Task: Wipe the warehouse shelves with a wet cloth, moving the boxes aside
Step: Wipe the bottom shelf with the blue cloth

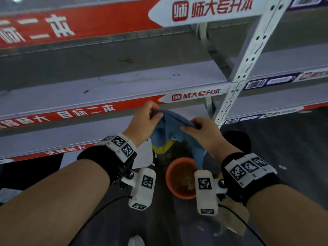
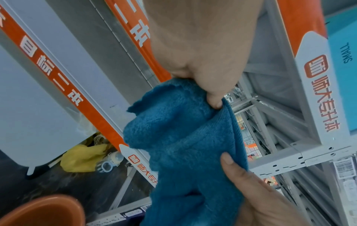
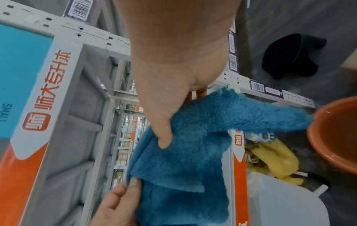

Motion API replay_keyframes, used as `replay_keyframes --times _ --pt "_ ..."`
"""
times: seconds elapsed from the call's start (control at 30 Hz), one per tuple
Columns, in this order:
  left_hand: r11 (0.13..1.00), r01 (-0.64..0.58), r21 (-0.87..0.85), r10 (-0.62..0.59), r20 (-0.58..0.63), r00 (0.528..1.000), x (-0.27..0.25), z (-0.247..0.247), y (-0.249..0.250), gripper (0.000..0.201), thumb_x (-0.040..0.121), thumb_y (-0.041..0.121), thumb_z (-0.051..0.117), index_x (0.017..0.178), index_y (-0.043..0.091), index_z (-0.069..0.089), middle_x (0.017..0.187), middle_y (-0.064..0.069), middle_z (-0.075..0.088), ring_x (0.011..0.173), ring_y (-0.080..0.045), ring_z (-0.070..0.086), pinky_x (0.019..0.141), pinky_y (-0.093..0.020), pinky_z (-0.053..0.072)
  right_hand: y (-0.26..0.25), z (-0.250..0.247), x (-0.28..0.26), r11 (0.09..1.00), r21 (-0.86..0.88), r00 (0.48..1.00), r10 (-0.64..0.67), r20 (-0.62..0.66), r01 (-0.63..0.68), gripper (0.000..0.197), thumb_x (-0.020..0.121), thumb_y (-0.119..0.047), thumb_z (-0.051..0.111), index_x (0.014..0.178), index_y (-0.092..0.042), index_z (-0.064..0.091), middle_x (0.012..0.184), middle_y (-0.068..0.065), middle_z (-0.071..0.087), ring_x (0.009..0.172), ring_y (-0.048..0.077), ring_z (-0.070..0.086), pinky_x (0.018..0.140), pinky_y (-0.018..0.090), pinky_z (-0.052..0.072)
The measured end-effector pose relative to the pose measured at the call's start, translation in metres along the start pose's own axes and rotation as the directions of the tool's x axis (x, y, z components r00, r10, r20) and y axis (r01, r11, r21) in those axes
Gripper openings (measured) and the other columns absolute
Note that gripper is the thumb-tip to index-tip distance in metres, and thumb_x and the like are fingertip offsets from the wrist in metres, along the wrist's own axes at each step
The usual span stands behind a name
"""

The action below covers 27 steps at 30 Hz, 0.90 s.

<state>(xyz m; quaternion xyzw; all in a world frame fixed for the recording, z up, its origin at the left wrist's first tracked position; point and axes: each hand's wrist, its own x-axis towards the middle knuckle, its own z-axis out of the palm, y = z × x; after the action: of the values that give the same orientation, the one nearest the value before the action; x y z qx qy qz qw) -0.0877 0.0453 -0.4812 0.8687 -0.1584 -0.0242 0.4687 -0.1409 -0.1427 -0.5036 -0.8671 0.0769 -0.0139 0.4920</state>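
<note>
A blue terry cloth (image 1: 174, 129) hangs stretched between my two hands in front of the white metal shelves (image 1: 110, 86). My left hand (image 1: 151, 113) pinches one top corner, and my right hand (image 1: 192, 126) pinches the other. The cloth (image 2: 185, 145) droops in folds below the left thumb, its lower tip hanging toward an orange basin (image 1: 181, 178) on the floor. In the right wrist view the cloth (image 3: 185, 152) is gripped under my thumb. A teal box (image 3: 21, 64) marked SMALL sits on an upper shelf.
Red and white banners (image 1: 79, 112) run along the shelf edges. A perforated white upright post (image 1: 248, 59) stands to the right. A yellow bag (image 3: 274, 159) and a white bin (image 3: 280, 198) lie under the lowest shelf. A black object (image 3: 293, 56) rests on the grey floor.
</note>
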Motion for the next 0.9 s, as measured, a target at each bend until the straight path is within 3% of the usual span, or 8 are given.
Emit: replay_keyframes --times 0.13,0.23,0.33,0.47,0.6,0.7,0.8,0.9 --pt "0.997 -0.036 0.063 0.039 -0.043 0.998 0.002 -0.004 -0.002 0.009 0.090 0.012 0.058 0.097 0.008 0.056 0.092 -0.006 0.061 0.087 -0.017 0.057 0.078 -0.024 0.046 0.005 0.001 0.001 0.987 -0.151 0.999 -0.051 0.015 0.053 0.027 0.091 -0.021 0.061 0.064 -0.017 0.058 0.058 -0.004 0.049 0.060 0.014 0.046 0.048 0.015 0.032" --pt "0.989 -0.070 0.132 0.076 -0.040 0.996 0.003 -0.007 0.000 0.009 0.086 0.014 0.063 0.093 0.010 0.058 0.088 -0.003 0.063 0.083 -0.016 0.058 0.076 -0.027 0.048 0.007 -0.003 0.004 0.974 -0.223 0.999 -0.046 -0.029 0.038 0.022 0.093 -0.023 0.057 0.079 -0.009 0.063 0.065 0.001 0.054 0.068 0.019 0.050 0.051 0.025 0.028" --pt "0.985 -0.078 0.152 0.087 -0.052 0.995 0.000 -0.006 0.004 0.009 0.082 0.009 0.064 0.086 0.009 0.056 0.080 0.001 0.058 0.075 -0.011 0.053 0.068 -0.016 0.043 0.003 -0.007 0.006 0.980 -0.194 0.998 0.038 -0.042 -0.045 0.027 0.093 -0.028 0.055 0.078 -0.006 0.060 0.068 0.006 0.057 0.069 0.024 0.053 0.056 0.028 0.038" --pt "0.991 -0.072 0.108 0.076 -0.034 0.997 -0.011 0.003 0.007 0.013 0.082 0.010 0.066 0.083 0.012 0.053 0.076 0.011 0.049 0.069 0.000 0.046 0.064 -0.009 0.038 -0.010 -0.004 0.007 0.983 0.017 0.981 0.183 -0.068 -0.182 0.023 0.096 -0.024 0.046 0.080 -0.009 0.053 0.075 0.004 0.054 0.078 0.025 0.052 0.061 0.030 0.040" --pt "0.996 0.093 -0.017 -0.081 0.349 0.934 -0.023 0.015 0.004 0.014 0.084 0.020 0.067 0.094 0.015 0.059 0.089 0.005 0.061 0.083 -0.010 0.060 0.075 -0.019 0.049 -0.023 0.010 0.005 0.736 0.574 0.918 0.389 0.074 -0.358 0.011 0.100 -0.015 0.037 0.102 -0.013 0.048 0.092 0.003 0.053 0.088 0.021 0.054 0.082 0.049 0.053" --pt "0.993 0.120 0.019 -0.120 0.289 0.950 -0.023 0.009 -0.009 0.017 0.088 0.026 0.062 0.102 0.017 0.060 0.103 0.004 0.062 0.100 -0.014 0.060 0.088 -0.026 0.047 -0.025 0.017 0.004 0.710 0.671 0.932 0.354 -0.077 -0.214 0.012 0.099 -0.015 0.041 0.096 -0.022 0.049 0.105 0.010 0.058 0.097 0.020 0.059 0.089 0.043 0.052" --pt "0.941 0.060 0.332 -0.083 0.053 0.995 -0.011 -0.011 -0.029 0.027 0.093 0.025 0.054 0.114 0.009 0.056 0.117 -0.007 0.056 0.110 -0.023 0.053 0.094 -0.035 0.043 -0.031 0.008 0.011 0.827 0.554 0.914 0.149 -0.378 0.095 0.015 0.096 -0.007 0.045 0.097 -0.022 0.046 0.094 -0.006 0.055 0.081 -0.011 0.055 0.073 0.011 0.047" --pt "0.774 0.010 0.634 0.015 -0.034 0.999 0.008 -0.034 -0.045 0.036 0.091 0.027 0.052 0.121 0.006 0.051 0.124 -0.013 0.048 0.114 -0.032 0.046 0.096 -0.044 0.040 -0.041 0.008 0.038 0.941 0.285 0.931 -0.073 -0.358 0.184 0.015 0.097 -0.011 0.046 0.110 -0.016 0.043 0.096 -0.006 0.052 0.085 -0.008 0.055 0.074 0.010 0.046"
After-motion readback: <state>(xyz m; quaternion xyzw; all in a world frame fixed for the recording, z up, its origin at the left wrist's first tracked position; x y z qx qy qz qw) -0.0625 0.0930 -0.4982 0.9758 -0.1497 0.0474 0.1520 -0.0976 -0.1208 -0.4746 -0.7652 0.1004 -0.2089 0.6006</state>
